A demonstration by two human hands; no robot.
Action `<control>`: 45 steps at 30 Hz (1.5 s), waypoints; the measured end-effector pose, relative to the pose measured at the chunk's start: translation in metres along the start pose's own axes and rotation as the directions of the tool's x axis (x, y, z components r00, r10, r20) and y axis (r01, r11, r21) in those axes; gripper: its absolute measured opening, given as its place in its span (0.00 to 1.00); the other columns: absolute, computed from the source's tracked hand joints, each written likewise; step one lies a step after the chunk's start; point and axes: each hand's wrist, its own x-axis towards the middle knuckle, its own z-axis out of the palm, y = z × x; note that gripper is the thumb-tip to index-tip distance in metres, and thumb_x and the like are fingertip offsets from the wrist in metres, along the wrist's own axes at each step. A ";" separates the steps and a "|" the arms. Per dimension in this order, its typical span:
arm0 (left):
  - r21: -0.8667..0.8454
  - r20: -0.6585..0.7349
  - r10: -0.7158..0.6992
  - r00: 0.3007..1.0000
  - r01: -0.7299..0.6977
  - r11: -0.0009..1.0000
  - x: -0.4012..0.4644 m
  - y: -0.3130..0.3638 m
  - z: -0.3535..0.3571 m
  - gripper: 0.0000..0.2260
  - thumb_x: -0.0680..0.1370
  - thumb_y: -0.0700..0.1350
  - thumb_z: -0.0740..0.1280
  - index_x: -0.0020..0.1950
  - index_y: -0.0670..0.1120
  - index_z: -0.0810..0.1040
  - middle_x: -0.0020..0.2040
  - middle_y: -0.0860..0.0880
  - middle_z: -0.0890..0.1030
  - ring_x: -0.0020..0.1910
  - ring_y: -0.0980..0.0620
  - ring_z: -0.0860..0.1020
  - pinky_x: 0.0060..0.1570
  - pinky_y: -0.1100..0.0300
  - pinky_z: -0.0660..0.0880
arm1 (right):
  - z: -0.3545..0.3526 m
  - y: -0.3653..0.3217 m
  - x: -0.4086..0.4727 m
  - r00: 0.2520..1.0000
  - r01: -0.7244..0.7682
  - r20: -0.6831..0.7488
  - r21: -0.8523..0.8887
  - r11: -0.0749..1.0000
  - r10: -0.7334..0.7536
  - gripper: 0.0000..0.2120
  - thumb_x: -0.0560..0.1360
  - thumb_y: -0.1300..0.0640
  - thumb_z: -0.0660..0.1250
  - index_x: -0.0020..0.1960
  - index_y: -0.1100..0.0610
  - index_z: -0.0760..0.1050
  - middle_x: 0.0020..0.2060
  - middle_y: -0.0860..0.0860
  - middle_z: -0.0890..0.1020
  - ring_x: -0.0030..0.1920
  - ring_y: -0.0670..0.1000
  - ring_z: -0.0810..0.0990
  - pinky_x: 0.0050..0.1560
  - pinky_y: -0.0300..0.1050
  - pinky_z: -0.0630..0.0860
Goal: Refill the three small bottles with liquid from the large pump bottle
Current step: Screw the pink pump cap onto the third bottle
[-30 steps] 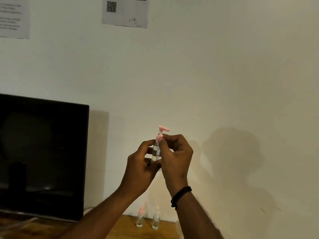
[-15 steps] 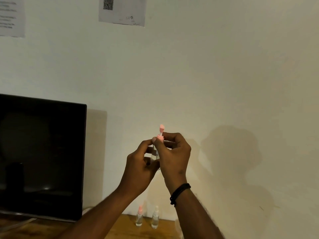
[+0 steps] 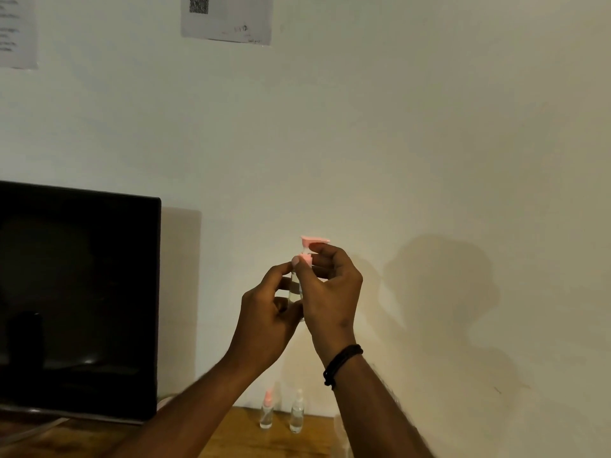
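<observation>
held small bottle (image 3: 295, 289): clear, glossy, pink matt plastic pump top (image 3: 314, 241). two standing small bottles (image 3: 281, 413): clear, shiny. table (image 3: 264, 441): smooth wood. monitor (image 3: 76, 302): glossy black. wall (image 3: 429, 143): matt. wall sheets (image 3: 228, 19): paper. wristband (image 3: 342, 363): black cord.

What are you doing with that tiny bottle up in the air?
A person is holding a small clear bottle up in front of the wall. The left hand grips its body, and the right hand pinches the pink pump cap on its top; whether it goes on or off, I cannot tell. Two more small bottles stand upright on the wooden table below, one with a pink top and one with a clear top. The large pump bottle is not in view.
</observation>
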 end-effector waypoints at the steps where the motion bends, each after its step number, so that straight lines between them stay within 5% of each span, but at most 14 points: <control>1: -0.001 0.003 0.000 1.000 0.000 1.000 -0.001 0.000 0.001 0.26 0.76 0.34 0.74 0.68 0.54 0.71 0.53 0.63 0.79 0.48 0.70 0.81 0.44 0.75 0.78 | 0.000 0.001 0.000 1.000 -0.005 0.002 -0.005 1.000 0.005 0.10 0.76 0.60 0.77 0.55 0.49 0.84 0.49 0.45 0.86 0.49 0.45 0.85 0.50 0.39 0.83; 9: -0.002 0.005 0.021 1.000 -0.021 1.000 -0.002 0.002 -0.002 0.30 0.75 0.31 0.74 0.65 0.60 0.71 0.53 0.62 0.80 0.49 0.66 0.83 0.43 0.74 0.78 | 0.001 0.005 0.000 0.998 -0.065 -0.024 -0.028 0.997 0.064 0.06 0.79 0.56 0.73 0.55 0.53 0.87 0.47 0.48 0.88 0.50 0.50 0.86 0.55 0.56 0.85; 14: 0.012 -0.012 0.018 1.000 -0.017 1.000 -0.001 -0.005 -0.004 0.27 0.75 0.31 0.74 0.68 0.52 0.72 0.53 0.62 0.79 0.50 0.72 0.80 0.44 0.76 0.76 | 0.001 0.000 0.000 0.999 -0.012 0.051 -0.024 1.000 0.013 0.08 0.78 0.59 0.74 0.56 0.53 0.87 0.49 0.42 0.88 0.50 0.46 0.86 0.54 0.47 0.85; 20: 0.032 0.013 0.038 0.999 -0.038 0.999 -0.005 -0.008 -0.003 0.25 0.76 0.33 0.73 0.69 0.48 0.72 0.54 0.62 0.78 0.51 0.73 0.80 0.46 0.77 0.76 | 0.002 0.002 0.001 0.999 -0.016 0.048 -0.056 0.998 0.019 0.06 0.75 0.57 0.77 0.43 0.53 0.80 0.41 0.35 0.84 0.45 0.45 0.85 0.44 0.37 0.82; 25: 0.028 -0.005 0.031 1.000 -0.030 0.999 0.002 -0.010 -0.006 0.24 0.76 0.32 0.73 0.69 0.46 0.74 0.53 0.61 0.79 0.50 0.72 0.80 0.45 0.76 0.77 | 0.000 0.002 0.001 0.995 0.024 0.102 -0.012 1.000 -0.023 0.01 0.78 0.60 0.74 0.48 0.57 0.84 0.50 0.38 0.87 0.51 0.41 0.86 0.51 0.38 0.83; 33: 0.026 -0.025 0.027 0.999 -0.027 0.999 0.002 -0.010 -0.008 0.24 0.75 0.33 0.74 0.67 0.51 0.74 0.50 0.61 0.81 0.47 0.70 0.82 0.43 0.74 0.78 | 0.000 0.002 0.003 0.996 0.057 0.064 -0.045 0.997 -0.054 0.06 0.74 0.61 0.78 0.42 0.53 0.84 0.36 0.41 0.84 0.43 0.38 0.83 0.41 0.25 0.74; 40: 0.034 -0.030 0.035 0.999 -0.034 0.999 0.003 -0.012 -0.012 0.22 0.71 0.47 0.73 0.65 0.53 0.75 0.49 0.64 0.80 0.49 0.70 0.82 0.45 0.77 0.76 | 0.002 0.010 0.001 0.997 0.025 0.068 -0.039 0.999 -0.022 0.04 0.74 0.57 0.79 0.44 0.52 0.84 0.37 0.40 0.85 0.45 0.41 0.85 0.44 0.27 0.76; 45: 0.076 -0.035 -0.004 0.999 0.007 0.997 -0.008 -0.030 -0.012 0.25 0.70 0.50 0.72 0.66 0.52 0.75 0.51 0.64 0.80 0.47 0.64 0.81 0.46 0.78 0.76 | 0.001 0.027 -0.010 0.991 -0.027 0.128 0.005 1.000 0.027 0.05 0.76 0.55 0.78 0.48 0.45 0.84 0.42 0.39 0.87 0.48 0.42 0.86 0.50 0.36 0.82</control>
